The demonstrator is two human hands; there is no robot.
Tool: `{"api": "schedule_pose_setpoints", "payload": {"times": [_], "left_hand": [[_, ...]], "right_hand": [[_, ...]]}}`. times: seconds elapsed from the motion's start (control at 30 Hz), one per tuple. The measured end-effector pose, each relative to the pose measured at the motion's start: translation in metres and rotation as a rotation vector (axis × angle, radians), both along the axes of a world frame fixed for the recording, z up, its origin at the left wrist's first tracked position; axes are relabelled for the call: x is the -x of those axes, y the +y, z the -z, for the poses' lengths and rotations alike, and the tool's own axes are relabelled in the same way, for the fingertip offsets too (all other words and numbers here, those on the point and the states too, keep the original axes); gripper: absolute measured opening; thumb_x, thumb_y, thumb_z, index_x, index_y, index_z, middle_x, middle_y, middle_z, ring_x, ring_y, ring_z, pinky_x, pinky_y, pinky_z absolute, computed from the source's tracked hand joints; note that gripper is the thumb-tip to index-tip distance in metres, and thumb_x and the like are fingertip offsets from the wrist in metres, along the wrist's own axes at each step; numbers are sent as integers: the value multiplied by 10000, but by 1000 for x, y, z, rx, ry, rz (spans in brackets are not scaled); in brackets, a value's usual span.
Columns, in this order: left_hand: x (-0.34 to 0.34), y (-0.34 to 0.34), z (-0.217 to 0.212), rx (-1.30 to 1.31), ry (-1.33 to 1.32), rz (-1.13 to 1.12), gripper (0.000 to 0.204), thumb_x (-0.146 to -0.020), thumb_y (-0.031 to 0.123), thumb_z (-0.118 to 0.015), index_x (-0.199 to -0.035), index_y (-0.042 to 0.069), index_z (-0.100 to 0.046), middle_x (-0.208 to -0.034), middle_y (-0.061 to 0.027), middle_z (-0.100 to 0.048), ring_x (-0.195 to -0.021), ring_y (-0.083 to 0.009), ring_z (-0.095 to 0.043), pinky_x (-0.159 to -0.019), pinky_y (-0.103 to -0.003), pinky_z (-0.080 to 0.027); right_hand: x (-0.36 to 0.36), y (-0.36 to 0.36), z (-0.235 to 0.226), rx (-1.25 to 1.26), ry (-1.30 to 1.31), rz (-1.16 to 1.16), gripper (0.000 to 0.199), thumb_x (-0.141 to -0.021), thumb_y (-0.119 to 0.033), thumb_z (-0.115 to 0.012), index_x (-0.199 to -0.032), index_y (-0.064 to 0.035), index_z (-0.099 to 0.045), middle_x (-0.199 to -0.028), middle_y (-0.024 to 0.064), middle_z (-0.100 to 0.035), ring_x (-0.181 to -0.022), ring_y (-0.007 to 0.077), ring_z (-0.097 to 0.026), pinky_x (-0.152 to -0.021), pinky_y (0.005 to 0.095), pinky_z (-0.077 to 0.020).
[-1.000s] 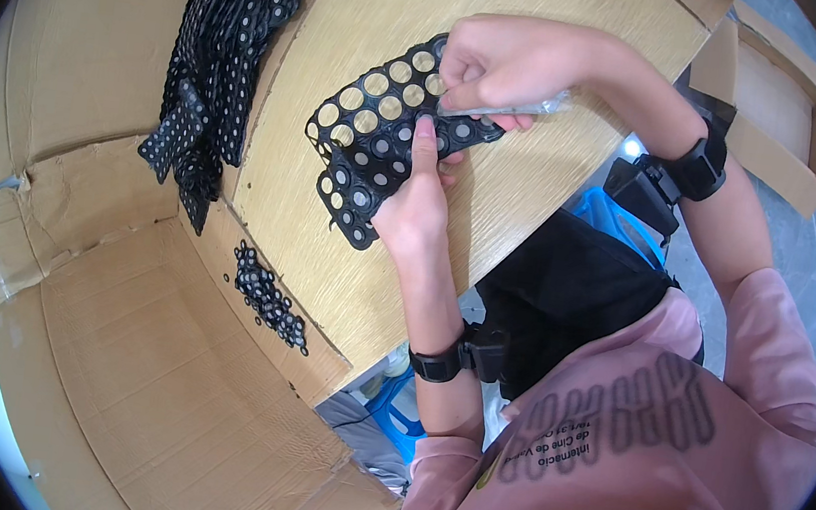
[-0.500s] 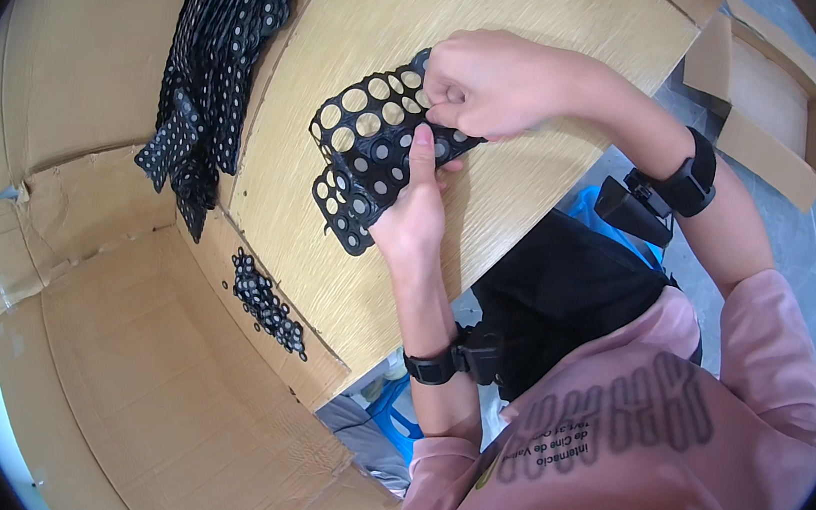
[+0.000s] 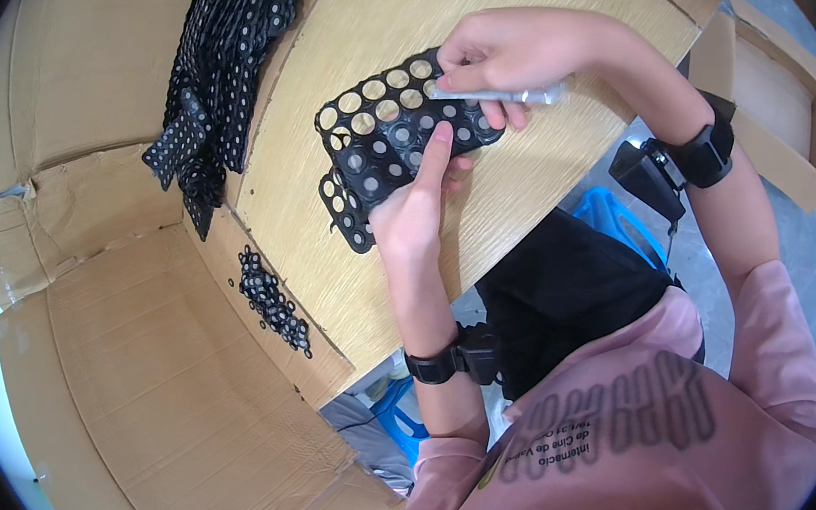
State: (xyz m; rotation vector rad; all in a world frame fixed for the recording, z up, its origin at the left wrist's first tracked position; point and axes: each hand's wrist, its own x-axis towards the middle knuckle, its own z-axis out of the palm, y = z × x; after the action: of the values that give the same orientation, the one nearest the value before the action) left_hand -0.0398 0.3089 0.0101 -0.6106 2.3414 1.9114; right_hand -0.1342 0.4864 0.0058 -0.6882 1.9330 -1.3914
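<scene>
Left hand [image 3: 415, 214] gripping perforated sheet [image 3: 369, 170], right hand [image 3: 499, 56] pinching silvery tool [image 3: 509, 96]; open carton [image 3: 776, 162] at right

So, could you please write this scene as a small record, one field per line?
Left hand: grips black perforated sheet, thumb on top
Right hand: holds slim pale tool; contact with sheet unclear
Sheet holes: some open, others showing grey discs
Small black ring-like pieces: loose pile on cardboard strip
Spotted black sheets: heaped, upper left
Work surface: wood-grain tabletop
</scene>
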Motion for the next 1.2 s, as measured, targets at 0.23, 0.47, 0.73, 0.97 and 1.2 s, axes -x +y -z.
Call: {"api": "schedule_pose_setpoints", "payload": {"times": [0.23,0.47,0.73,0.97,1.2], "left_hand": [[10,9,4,4,96,-50,198,-820,92,-742,-972,32,-630,-785,-21,-648,-569,-66,-553,-448,-190,-387],[14,8,3,66,-16,-64,159,-870,114,-691,-958,-3,-629,-795,-57,-652,-563,-95,-579,-442,-211,-402],[10,9,3,-55,-7,-87,177,-859,129,-712,-957,-7,-654,-816,-70,-675,-570,-152,-629,-496,-235,-426],[12,13,4,33,2,-62,193,-894,148,-675,-956,-31,-639,-811,-72,-668,-546,-119,-609,-449,-219,-420],[12,14,7,66,9,-126,175,-895,140,-671,-978,-5,-618,-799,-49,-646,-497,-100,-557,-431,-214,-395]], "right_hand": [[2,3,0,-3,-89,-2,334,-1000,-267,-417,-853,8,-537,-725,135,-677,-589,185,-672,-513,266,-496],[2,7,1,18,-17,-24,289,-970,-191,-441,-805,21,-547,-690,140,-665,-585,193,-676,-537,273,-524],[-2,4,-4,-49,23,0,312,-948,-153,-481,-706,35,-533,-606,148,-636,-526,206,-663,-495,281,-534],[-3,1,-4,-110,32,28,299,-940,-146,-486,-712,38,-546,-595,142,-631,-513,197,-657,-489,281,-530],[-8,-1,-4,-101,50,57,276,-932,-136,-495,-734,43,-563,-574,122,-616,-466,176,-620,-461,285,-477]]}}
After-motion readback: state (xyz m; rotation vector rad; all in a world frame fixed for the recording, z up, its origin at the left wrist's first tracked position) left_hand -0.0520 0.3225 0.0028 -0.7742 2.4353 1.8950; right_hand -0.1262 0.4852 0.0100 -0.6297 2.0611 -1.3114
